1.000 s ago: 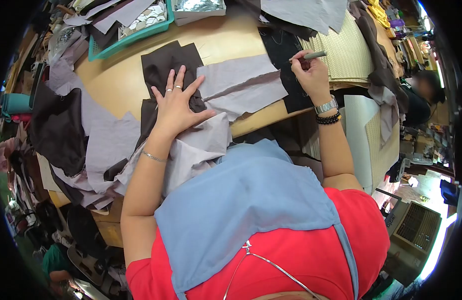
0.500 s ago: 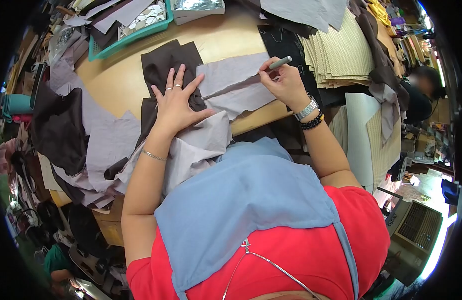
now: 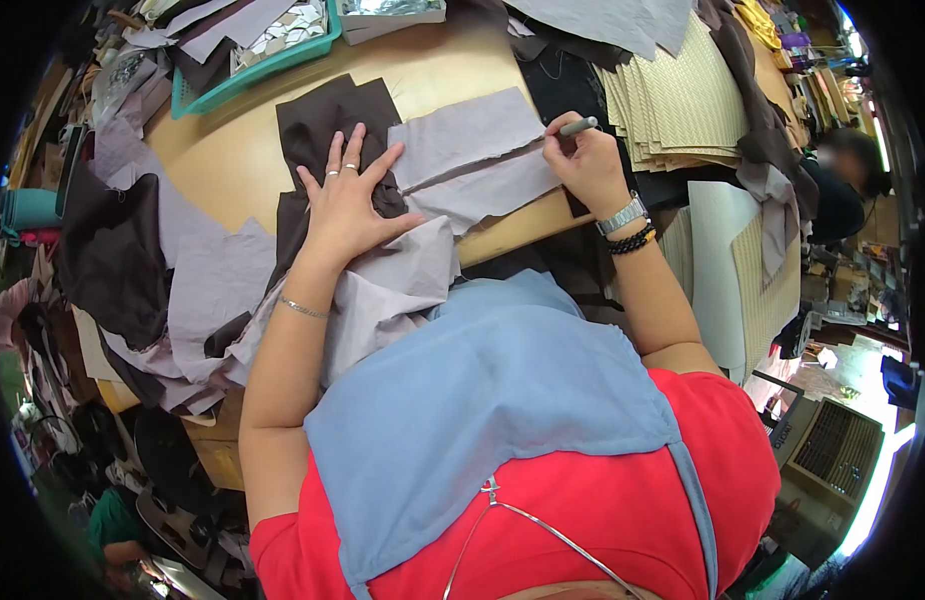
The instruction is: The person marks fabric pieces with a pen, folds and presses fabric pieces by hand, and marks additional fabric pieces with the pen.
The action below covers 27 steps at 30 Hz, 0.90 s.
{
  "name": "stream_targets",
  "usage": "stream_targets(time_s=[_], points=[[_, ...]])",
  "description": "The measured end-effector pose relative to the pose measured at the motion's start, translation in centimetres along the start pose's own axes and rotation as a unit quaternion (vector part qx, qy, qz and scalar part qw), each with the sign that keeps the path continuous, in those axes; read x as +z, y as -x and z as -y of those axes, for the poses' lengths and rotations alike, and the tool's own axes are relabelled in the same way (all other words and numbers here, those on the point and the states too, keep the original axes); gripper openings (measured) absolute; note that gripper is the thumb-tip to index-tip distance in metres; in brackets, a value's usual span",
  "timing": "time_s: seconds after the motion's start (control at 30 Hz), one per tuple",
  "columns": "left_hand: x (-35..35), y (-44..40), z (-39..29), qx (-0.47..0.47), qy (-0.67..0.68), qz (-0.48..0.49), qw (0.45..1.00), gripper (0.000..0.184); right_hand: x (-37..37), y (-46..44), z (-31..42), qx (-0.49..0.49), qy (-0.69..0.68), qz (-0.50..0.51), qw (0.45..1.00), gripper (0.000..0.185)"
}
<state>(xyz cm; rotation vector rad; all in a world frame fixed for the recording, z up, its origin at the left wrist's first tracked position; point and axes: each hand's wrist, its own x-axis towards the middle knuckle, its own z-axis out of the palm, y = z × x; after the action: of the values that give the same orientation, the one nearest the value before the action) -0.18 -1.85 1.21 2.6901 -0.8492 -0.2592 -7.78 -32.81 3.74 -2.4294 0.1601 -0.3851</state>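
Observation:
My left hand (image 3: 348, 205) lies with fingers spread on dark brown cloth (image 3: 322, 115), its fingertips beside the left end of a light grey-mauve fabric piece (image 3: 462, 130). A raw edge or seam runs lengthwise across that piece. At the piece's right end, my right hand (image 3: 585, 165) holds a grey-green pen (image 3: 579, 126), its tip close to the seam line; whether it touches is hidden by the fingers. Crumpled pale fabric (image 3: 392, 285) hangs over the table edge below my left hand.
A teal basket (image 3: 322, 45) of small pale pieces stands at the back left of the wooden table (image 3: 442, 75). Stacked cream textured sheets (image 3: 682, 100) lie at right. More brown cloth (image 3: 112, 255) is heaped at left. Another person (image 3: 847, 185) is at far right.
My right hand with the pen has come left from the dark cloth onto the light fabric, then slightly right along the seam. My left hand has stayed on the cloth.

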Motion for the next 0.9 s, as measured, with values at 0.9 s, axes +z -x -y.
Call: stream_targets(time_s=[0.9], points=[[-0.2,-0.1,-0.1,-0.001,-0.003,0.011,1.000,0.094,-1.4,-1.4,-2.1,0.005,-0.132,-0.013,0.991,0.008]])
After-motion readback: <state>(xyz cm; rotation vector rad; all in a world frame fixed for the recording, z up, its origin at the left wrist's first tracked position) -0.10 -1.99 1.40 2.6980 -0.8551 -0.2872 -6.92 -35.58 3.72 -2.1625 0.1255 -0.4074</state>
